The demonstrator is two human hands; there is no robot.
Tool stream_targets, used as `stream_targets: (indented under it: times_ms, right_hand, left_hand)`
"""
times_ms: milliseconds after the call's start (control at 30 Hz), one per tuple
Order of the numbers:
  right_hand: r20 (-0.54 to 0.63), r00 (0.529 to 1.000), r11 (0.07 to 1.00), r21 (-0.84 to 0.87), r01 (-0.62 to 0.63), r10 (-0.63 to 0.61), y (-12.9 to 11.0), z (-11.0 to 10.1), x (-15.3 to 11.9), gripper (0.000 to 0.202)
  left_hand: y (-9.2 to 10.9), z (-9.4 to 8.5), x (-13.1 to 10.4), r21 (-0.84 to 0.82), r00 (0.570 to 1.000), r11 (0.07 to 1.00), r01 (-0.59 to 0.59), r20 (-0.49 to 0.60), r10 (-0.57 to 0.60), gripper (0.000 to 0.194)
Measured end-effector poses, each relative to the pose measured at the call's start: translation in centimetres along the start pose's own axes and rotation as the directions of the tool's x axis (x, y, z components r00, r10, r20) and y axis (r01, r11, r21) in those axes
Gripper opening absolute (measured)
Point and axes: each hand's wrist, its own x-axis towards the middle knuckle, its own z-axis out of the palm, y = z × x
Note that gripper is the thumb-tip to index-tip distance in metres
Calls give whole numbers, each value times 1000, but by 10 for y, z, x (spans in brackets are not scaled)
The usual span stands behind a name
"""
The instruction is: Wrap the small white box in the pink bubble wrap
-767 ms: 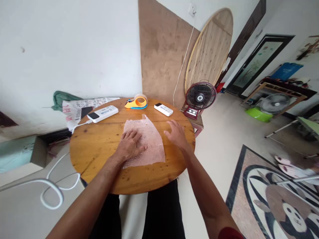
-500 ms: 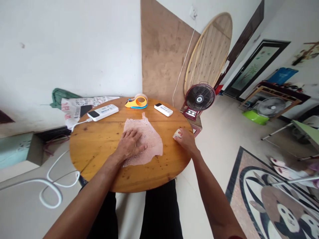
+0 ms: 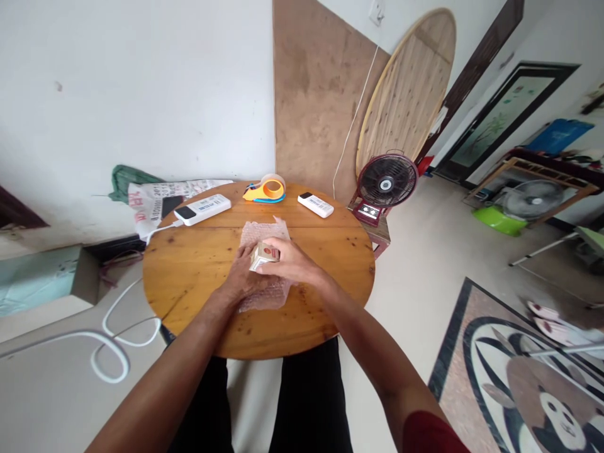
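A sheet of pinkish bubble wrap (image 3: 274,299) lies on the round wooden table (image 3: 189,283). My left hand (image 3: 240,277) rests flat on its left part, fingers stretched forward; the box and my other hand hide some of them. Pinched between thumb and fingers of my right hand (image 3: 292,261) is a small pale box (image 3: 265,253) with a red mark on it. It is over the wrap, right beside my left fingers, and I cannot tell whether it touches them.
At the table's back stand an orange tape dispenser (image 3: 264,190) and a white power bank (image 3: 316,204). Another white power bank (image 3: 202,209) with a white cable plugged in lies at the back left. A dark red fan (image 3: 385,184) stands beyond the right edge.
My right hand has carried the small box from the table's right side leftward to above the bubble wrap. My left hand stays on the wrap. The view has shifted slightly.
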Motion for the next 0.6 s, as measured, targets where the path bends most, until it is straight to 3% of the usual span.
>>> stream_targets:
  times_ms: [133,233,367,467,600]
  right_hand:
    - [-86,994,995,-60,-79,74,39,-3,8,19]
    - [-121,990,994,-83,-78,67,53,-8,1,21]
    - [-54,998,992,-124,19,-26,55,-6,-5,37]
    - [-25,997,996,-56,75,-76,60,-7,-5,55]
    - [-13,1000,998,64,-7,8,68,-13,-5,59]
  left_hand:
    - [3,-2,-1,61,1000,998,-5,-1,6,68]
    - [5,-8,1,29,999,1000,12,35,-13,66]
    - [4,-19,5,-173,997,982,81,31,-77,67]
    - [3,-27,6,-384,987,911,150,7,-160,65]
    - [2,-29,5,-585,933,753,303,19,-360,62]
